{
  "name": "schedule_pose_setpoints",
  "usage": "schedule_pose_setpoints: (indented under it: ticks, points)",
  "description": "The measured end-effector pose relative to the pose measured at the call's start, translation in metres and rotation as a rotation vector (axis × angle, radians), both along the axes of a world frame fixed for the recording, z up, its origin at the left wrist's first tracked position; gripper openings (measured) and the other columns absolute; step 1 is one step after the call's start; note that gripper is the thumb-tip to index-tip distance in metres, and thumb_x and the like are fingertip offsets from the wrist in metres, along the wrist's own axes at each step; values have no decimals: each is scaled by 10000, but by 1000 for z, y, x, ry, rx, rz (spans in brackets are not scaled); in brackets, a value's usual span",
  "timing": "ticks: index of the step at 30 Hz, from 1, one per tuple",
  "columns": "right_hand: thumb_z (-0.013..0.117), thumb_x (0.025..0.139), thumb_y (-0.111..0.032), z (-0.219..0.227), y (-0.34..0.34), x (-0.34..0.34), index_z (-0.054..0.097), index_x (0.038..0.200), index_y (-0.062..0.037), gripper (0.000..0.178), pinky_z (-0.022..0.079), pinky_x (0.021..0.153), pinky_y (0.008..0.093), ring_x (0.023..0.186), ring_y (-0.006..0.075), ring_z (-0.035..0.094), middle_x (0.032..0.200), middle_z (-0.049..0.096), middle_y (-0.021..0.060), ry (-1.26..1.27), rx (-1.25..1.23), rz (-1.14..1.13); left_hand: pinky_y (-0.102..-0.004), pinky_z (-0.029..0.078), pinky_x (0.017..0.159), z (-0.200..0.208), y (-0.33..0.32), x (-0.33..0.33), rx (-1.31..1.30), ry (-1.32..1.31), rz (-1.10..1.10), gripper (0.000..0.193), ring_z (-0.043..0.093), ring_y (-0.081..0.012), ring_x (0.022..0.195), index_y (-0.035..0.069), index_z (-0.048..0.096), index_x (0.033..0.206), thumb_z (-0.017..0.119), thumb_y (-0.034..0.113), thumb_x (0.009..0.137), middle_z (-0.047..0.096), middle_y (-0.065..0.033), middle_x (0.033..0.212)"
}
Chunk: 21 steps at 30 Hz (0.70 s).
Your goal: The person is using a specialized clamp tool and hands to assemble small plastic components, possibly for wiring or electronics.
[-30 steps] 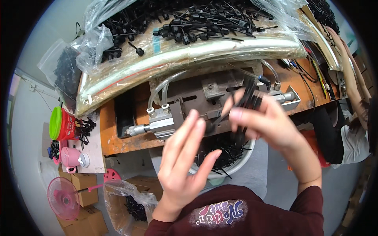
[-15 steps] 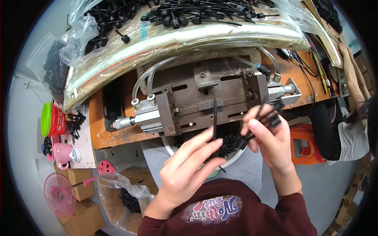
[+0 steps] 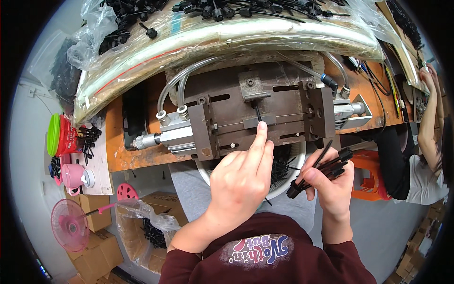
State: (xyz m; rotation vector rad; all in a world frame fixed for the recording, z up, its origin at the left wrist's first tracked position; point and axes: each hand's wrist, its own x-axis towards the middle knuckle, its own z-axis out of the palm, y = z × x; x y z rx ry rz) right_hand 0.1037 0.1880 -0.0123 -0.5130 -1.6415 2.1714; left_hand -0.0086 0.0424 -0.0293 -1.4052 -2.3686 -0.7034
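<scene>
The fixture (image 3: 227,111) sits on the tabletop (image 3: 115,158) at upper mid-frame, in front of heaped parts (image 3: 217,13) along the top edge. Below it is a basket (image 3: 283,190); lower left, a fan (image 3: 71,225); right, a stool (image 3: 363,164).

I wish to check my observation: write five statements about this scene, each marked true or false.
1. The right hand holds several black parts. True.
2. The left hand is clenched into a fist. False: the left hand stretches its index finger to a black rod.
3. A pink fan stands at the left. True.
4. The stool at the right is blue. False: that stool is orange.
5. The white basket below the machine contains black pieces. True.
</scene>
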Motion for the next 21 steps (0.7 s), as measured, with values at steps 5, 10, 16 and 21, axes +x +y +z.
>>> schedule_pose_setpoints:
  ticks: [5, 10, 16, 21]
  points:
    - [789, 791, -25, 3, 4, -2, 633, 766, 9, 162, 348, 390, 178, 442, 49, 508, 652, 663, 87, -149, -16, 42, -269, 499, 576, 4, 0, -1, 1, -32, 13, 248, 634, -171, 602, 9, 720, 949, 787, 92, 726, 688, -130, 1193]
    - [812, 777, -43, 2, 6, -8, 603, 711, -22, 220, 286, 348, 182, 383, 27, 446, 583, 635, 56, -213, -31, 52, -258, 454, 517, 6, 2, -2, 7, -29, 17, 224, 559, -156, 520, 31, 727, 936, 787, 95, 730, 696, -97, 1188]
    - [814, 797, -77, -1, 8, -12, 581, 696, -37, 258, 277, 349, 173, 395, 20, 453, 584, 631, 47, -211, -42, 41, -272, 520, 610, 21, -12, 2, 94, -272, -161, 317, 693, -204, 724, 29, 723, 1034, 803, 113, 739, 702, -134, 1153]
    - [778, 834, -76, -8, 1, -17, 625, 774, -22, 174, 295, 369, 173, 448, 21, 487, 644, 647, 42, -125, -119, 85, -308, 565, 654, 19, -18, 13, 181, -257, -347, 398, 694, -235, 785, 4, 726, 1037, 806, 17, 647, 710, -110, 992]
